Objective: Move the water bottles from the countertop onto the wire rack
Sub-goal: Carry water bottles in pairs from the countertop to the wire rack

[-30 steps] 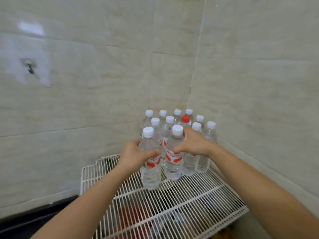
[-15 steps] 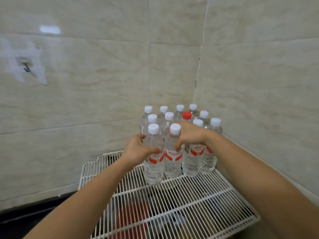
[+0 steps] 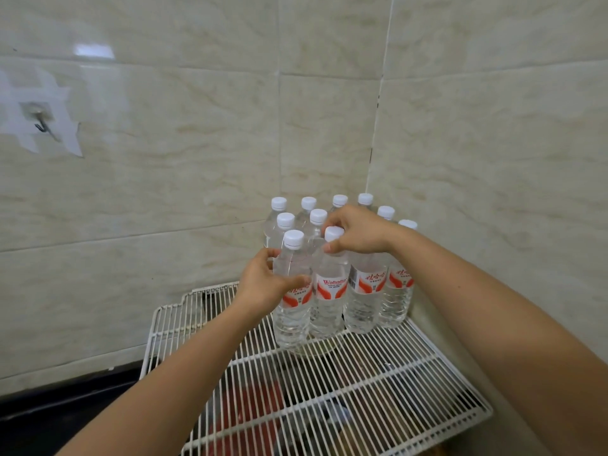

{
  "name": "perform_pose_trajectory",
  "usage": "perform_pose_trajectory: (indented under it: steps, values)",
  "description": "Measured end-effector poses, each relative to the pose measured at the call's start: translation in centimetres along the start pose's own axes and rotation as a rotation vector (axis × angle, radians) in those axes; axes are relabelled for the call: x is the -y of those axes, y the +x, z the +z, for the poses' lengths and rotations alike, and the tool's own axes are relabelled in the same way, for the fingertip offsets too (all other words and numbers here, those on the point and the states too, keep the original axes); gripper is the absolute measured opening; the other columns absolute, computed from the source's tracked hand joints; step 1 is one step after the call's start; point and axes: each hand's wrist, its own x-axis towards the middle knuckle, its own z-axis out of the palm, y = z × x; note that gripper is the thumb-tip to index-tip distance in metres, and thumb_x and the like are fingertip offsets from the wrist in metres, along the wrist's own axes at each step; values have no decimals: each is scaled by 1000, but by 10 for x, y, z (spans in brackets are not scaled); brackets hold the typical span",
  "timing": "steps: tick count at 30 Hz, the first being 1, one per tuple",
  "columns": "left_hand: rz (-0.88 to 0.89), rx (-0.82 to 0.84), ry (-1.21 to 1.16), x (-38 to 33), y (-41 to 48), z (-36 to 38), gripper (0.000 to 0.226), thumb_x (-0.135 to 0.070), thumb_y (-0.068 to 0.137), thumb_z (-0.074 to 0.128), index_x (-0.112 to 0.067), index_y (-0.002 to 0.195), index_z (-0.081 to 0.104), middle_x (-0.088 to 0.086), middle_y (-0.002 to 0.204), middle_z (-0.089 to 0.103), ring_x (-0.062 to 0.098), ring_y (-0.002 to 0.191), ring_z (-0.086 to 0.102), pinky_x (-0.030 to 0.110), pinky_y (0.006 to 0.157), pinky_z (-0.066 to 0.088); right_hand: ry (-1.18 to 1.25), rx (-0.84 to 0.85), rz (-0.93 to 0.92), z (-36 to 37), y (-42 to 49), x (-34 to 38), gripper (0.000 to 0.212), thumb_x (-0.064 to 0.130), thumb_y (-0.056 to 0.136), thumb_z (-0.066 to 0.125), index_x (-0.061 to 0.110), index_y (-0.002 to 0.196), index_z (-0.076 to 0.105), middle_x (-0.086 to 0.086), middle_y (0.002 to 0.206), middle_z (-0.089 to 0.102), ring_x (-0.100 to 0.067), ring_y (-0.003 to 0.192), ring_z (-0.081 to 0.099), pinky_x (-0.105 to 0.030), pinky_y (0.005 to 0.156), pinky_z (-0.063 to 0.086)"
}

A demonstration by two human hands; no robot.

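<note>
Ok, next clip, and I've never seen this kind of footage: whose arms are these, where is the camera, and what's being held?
No machine here: a person's bare arms, filmed by one camera worn on their head, looking forward and down. A white wire rack stands in a tiled corner with water bottles upright on it. The left hand grips the left front bottle round its body; the right hand pinches the right front bottle at its cap.

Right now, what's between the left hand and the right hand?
Head view: the left hand grips the front-left bottle, the right hand pinches the front-right bottle near its cap; those two, side by side, fill the stretch.
</note>
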Motion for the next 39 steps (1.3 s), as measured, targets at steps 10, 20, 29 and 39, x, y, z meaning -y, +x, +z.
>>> perform_pose_trajectory:
  steps: [10, 20, 29, 39]
  values:
    - [16, -53, -13, 1, 2, 5, 51, -14, 68, 85, -18, 111, 57, -6, 98, 65, 20, 87, 70, 30, 69, 56, -48, 123, 10, -10, 10, 7, 22, 16, 83, 73, 9, 103, 67, 0, 80, 60, -18, 73, 58, -28, 62, 42]
    - [22, -55, -16, 7, 3, 11, 68, -21, 65, 87, -16, 125, 55, 3, 118, 61, 22, 98, 67, 36, 78, 58, -99, 84, 21, -8, 6, 9, 20, 14, 81, 73, 7, 99, 69, -11, 94, 66, -24, 82, 59, -29, 60, 40]
    - [18, 5, 56, -4, -5, 10, 69, -14, 72, 81, -13, 131, 45, 4, 122, 58, 12, 84, 62, 16, 50, 51, -79, 10, 73, 2, -3, 11, 28, 13, 79, 68, 4, 105, 67, -16, 102, 67, -27, 86, 60, -32, 68, 44]
    - [37, -119, 267, 12, -36, -62, 58, -33, 82, 73, -16, 132, 49, 8, 133, 51, 23, 118, 52, 36, 93, 48, 47, -377, -81, 22, -21, 80, 27, 11, 88, 55, 10, 112, 66, -6, 118, 66, -23, 113, 58, -31, 88, 44]
